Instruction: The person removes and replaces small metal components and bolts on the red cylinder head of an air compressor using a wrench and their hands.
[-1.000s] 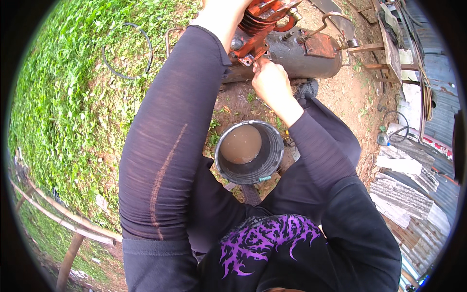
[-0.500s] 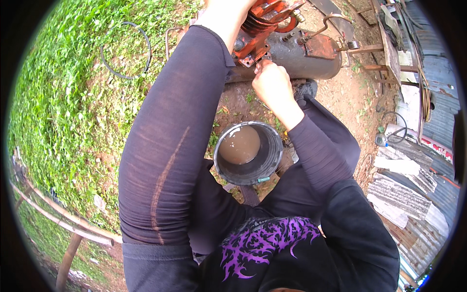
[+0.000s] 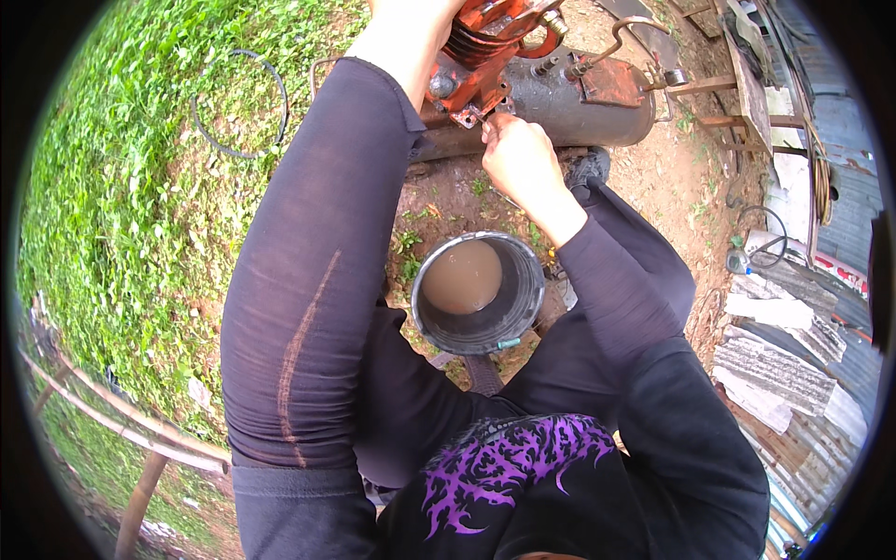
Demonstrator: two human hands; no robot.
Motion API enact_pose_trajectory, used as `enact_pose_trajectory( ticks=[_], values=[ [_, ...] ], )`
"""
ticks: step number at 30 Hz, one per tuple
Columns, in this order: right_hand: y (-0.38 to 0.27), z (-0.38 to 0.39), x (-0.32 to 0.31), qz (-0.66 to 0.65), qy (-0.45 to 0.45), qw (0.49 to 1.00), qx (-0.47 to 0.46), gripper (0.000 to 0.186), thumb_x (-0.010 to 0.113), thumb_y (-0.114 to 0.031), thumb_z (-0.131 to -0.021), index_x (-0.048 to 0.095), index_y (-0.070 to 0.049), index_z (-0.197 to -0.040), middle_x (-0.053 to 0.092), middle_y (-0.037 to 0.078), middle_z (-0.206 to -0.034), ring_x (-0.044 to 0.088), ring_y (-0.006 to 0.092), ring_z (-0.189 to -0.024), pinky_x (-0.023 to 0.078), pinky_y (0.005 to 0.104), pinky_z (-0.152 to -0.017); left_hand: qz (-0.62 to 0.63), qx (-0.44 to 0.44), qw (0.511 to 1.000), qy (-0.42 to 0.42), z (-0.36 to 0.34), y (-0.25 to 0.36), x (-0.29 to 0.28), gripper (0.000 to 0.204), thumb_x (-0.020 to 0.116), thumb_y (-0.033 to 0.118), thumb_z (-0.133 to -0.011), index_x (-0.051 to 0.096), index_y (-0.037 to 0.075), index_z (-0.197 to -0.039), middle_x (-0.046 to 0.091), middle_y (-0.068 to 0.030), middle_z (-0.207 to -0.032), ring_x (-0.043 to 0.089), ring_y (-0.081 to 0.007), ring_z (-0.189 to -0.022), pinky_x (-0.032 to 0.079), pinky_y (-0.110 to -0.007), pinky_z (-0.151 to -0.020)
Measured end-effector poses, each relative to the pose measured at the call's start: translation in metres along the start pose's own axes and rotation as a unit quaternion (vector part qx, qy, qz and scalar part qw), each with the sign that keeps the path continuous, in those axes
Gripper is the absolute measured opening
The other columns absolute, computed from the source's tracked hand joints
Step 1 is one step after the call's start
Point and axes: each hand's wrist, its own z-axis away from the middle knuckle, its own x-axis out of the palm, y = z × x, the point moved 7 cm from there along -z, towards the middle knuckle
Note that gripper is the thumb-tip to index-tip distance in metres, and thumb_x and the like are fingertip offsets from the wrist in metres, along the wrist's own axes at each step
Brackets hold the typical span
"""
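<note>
A worn red-orange pump with dark cooling fins (image 3: 474,49) sits over a dark grey cylindrical tank (image 3: 597,117), like an air compressor. My right hand (image 3: 525,161) is closed at the holed corner flange at the pump's base, thumb and fingers pinched together. What they pinch is too small and covered to name. My left hand (image 3: 415,23) reaches to the pump's left side at the top edge. Its fingers are out of the picture, so their hold is hidden. Between my legs stands a black bucket (image 3: 509,317) with murky brown water (image 3: 464,277) in it.
A thin black hoop (image 3: 283,107) lies on the grass at the left. A bent pipe (image 3: 611,37) and a gauge (image 3: 674,78) rise from the tank. Corrugated sheets (image 3: 779,378) and a wooden frame (image 3: 705,84) line the right. A wooden rail (image 3: 154,448) stands lower left.
My left forearm has shifted a little to the left, and the red pump has moved slightly left with it. My right hand stays pinched by the flange, nearly in place.
</note>
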Motion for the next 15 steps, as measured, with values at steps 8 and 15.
enact_pose_trajectory(
  ticks=[8, 15],
  values=[
    [-0.002, 0.002, 0.001, 0.022, 0.007, 1.0, 0.006, 0.022, 0.058, -0.02, -0.096, 0.07, -0.001, -0.096, 0.07, 0.031, -0.081, 0.071, 0.0494, -0.082, 0.058, 0.0558, -0.076, 0.031, 0.006, 0.999, -0.018, 0.005, 0.01, 0.002, 0.03, 0.079, 0.024, -0.093, 0.076, -0.002, -0.108, 0.077, -0.0101, -0.094, 0.068, -0.0153, -0.084, 0.052, -0.031, -0.076],
    [-0.011, 0.0, 0.002, 0.086, 0.015, 0.996, 0.004, 0.021, 0.056, -0.016, -0.095, 0.068, 0.001, -0.092, 0.07, 0.03, -0.08, 0.073, 0.0468, -0.077, 0.06, 0.0551, -0.072, 0.026, -0.01, 1.0, -0.001, 0.006, 0.006, 0.002, 0.031, 0.08, 0.024, -0.091, 0.076, -0.004, -0.105, 0.077, -0.0117, -0.095, 0.069, -0.016, -0.086, 0.052, -0.032, -0.077]
  ],
)
